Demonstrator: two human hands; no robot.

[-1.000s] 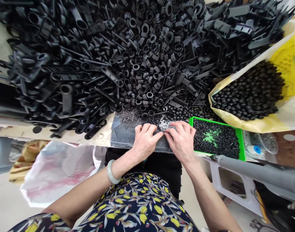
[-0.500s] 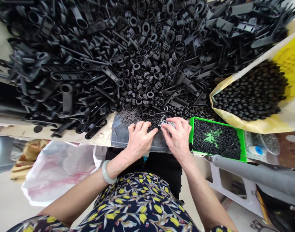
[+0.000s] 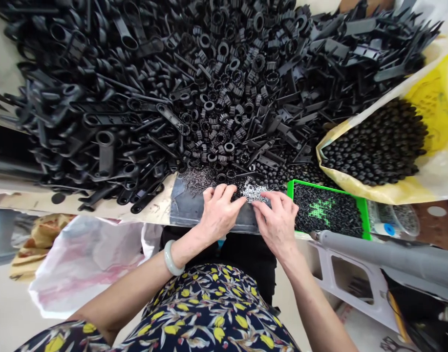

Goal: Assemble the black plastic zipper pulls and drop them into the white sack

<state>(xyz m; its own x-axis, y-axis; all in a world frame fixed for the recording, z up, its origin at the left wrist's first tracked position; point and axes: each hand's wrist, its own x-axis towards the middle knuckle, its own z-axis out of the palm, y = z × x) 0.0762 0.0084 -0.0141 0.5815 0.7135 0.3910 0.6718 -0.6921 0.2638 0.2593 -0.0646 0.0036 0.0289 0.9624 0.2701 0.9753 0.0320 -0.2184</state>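
Observation:
A small heap of short silver pins [image 3: 253, 192] lies on the grey mat [image 3: 187, 208] at the table's front edge. On the heap's left side is my left hand [image 3: 221, 210], wearing a pale bangle [image 3: 171, 258]. Its fingers curl down and its thumb points at the pins; whatever they hold is hidden. My right hand [image 3: 278, 217] is at the heap's right edge, thumb and forefinger close together among the pins. Anything between those fingertips is too small to make out. Brownish tiny pins [image 3: 199, 181] are heaped left of my left hand, and black ring parts [image 3: 229, 146] lie just beyond.
Long black handle-like parts [image 3: 106, 151] pile up at the left, with flat black parts [image 3: 359, 49] at the far right. A green tray [image 3: 290, 188] of small black pieces stands right of my right hand. Behind it leans a yellow-white sack [image 3: 385, 195] of black cylinders.
Both hands have shifted slightly right and nearer to me, relative to the view. More of the silver pin heap shows between them. The whole view has also moved a little.

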